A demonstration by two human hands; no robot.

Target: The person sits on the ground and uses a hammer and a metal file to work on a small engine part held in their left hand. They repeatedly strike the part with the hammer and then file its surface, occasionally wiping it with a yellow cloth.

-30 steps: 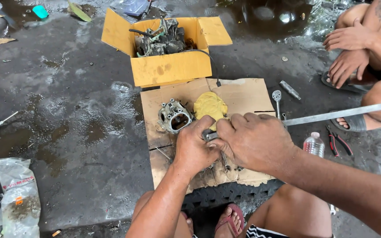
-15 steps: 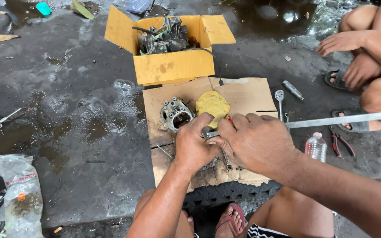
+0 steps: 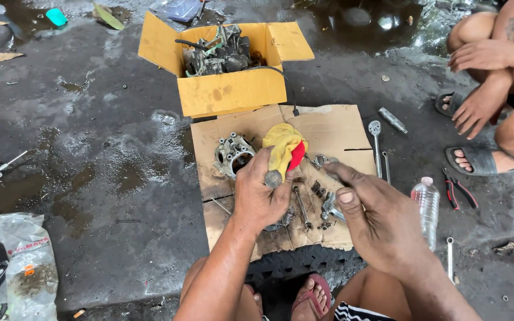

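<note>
A small round-headed metal part [image 3: 273, 178] sits pinched in the left hand [image 3: 261, 196], raised over the cardboard sheet [image 3: 334, 128] that keeps 1 engine casting [image 3: 233, 154] off wet concrete. Right hand [image 3: 379, 223] hovers beside, fingers loosely spread, empty.

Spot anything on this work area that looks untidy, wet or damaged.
The concrete floor is wet, with dark puddles. The cardboard sheet is stained, torn along its edges. Small parts lie loose on it.
</note>
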